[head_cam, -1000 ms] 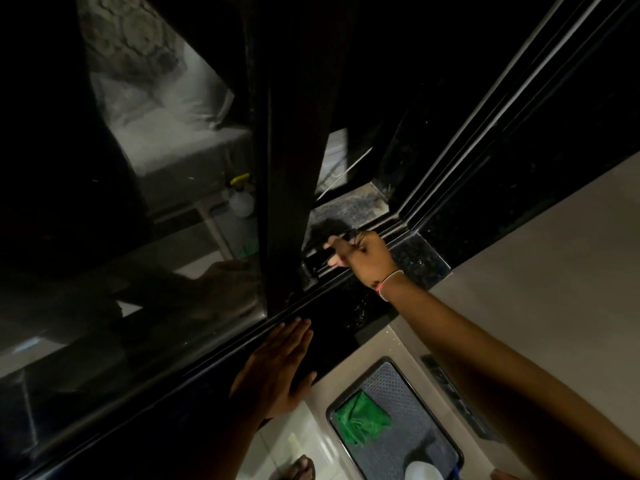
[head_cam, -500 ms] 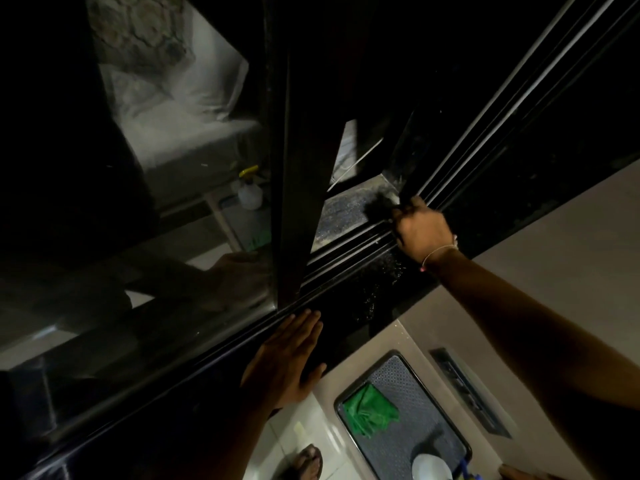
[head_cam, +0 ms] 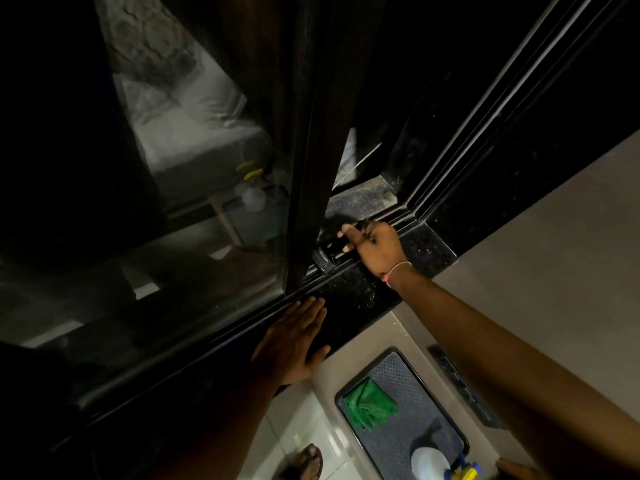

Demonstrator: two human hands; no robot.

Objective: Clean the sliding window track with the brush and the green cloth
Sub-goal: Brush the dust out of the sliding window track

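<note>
My right hand (head_cam: 375, 247) grips a dark brush (head_cam: 327, 259) whose head sits in the sliding window track (head_cam: 388, 220), close to the dark window frame (head_cam: 308, 188). My left hand (head_cam: 294, 341) lies flat, fingers spread, on the black granite sill (head_cam: 349, 299) beside the track. The green cloth (head_cam: 370, 405) lies crumpled on a grey tray (head_cam: 412, 386) below the sill, away from both hands.
A white spray bottle (head_cam: 429, 464) with a blue and yellow head stands on the tray's near end. The glass pane (head_cam: 173, 202) on the left reflects a bed and a bottle. A sandalled foot (head_cam: 308, 462) rests on the tiled floor. A beige wall (head_cam: 554, 254) fills the right.
My right hand has drawn the brush back along the track from the right corner toward the window frame. My left hand has stayed flat on the sill.
</note>
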